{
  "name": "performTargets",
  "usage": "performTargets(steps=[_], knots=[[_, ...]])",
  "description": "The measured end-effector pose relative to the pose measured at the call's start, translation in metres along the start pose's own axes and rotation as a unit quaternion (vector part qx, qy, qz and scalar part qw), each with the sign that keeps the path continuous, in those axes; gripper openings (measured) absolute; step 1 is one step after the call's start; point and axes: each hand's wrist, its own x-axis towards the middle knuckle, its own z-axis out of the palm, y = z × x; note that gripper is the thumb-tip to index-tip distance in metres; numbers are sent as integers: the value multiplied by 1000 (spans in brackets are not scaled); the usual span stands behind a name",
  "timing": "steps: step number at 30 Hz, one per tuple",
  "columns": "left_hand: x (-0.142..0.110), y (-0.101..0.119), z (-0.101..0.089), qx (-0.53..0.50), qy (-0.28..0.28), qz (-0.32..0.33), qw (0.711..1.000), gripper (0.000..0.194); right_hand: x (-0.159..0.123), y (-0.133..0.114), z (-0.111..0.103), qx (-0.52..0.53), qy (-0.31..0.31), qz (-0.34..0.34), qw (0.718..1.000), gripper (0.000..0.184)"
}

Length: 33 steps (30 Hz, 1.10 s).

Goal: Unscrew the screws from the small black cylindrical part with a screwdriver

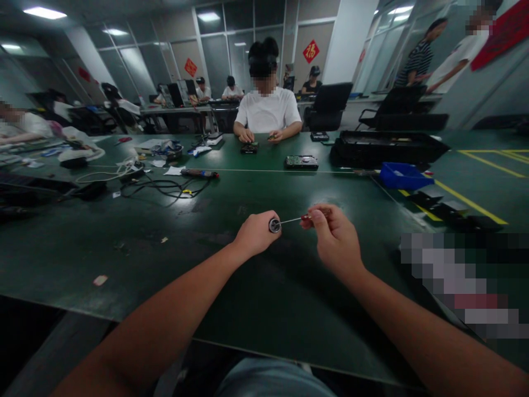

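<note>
Sitting in left hand [257, 231], round part [274, 225] meets rod [291, 221] from right hand [334, 234].

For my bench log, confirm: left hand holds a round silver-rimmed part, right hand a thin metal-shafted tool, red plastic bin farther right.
Wrong colour: the head view shows a blue plastic bin farther right. The left hand holds the round part, the right hand the tool.

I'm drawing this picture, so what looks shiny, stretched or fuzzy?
In the head view, the ceiling lights glare white; the green table shines beside the right hand; the forearms look stretched toward the bottom corners; the person at far left looks smeary; and blocky squares hide a patch at right.
</note>
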Motion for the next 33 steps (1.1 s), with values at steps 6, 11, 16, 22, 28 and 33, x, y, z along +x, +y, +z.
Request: performTargets(steps=[6, 11, 16, 22, 28, 33], knots=[[-2, 2, -2, -42, -15, -28, 999, 10, -4, -6, -3, -84, -14, -49, 995, 19], [-2, 1, -1, -76, -29, -48, 996, 11, -4, -5, -3, -106, -17, -56, 993, 20], [-1, 0, 0, -81, -32, -55, 995, 12, -5, -5, -3, -97, -23, -53, 994, 22], [-1, 1, -1, -89, -35, -52, 994, 12, -2, -2, -1, -53, 4, -19, 998, 24], [0, -1, -2, -96, -43, -47, 993, 15, 4, 6, 2, 55, 12, 50, 997, 25], [1, -1, -3, -95, -42, -38, 994, 16, 4, 10, 4, 79, 14, 56, 995, 25]])
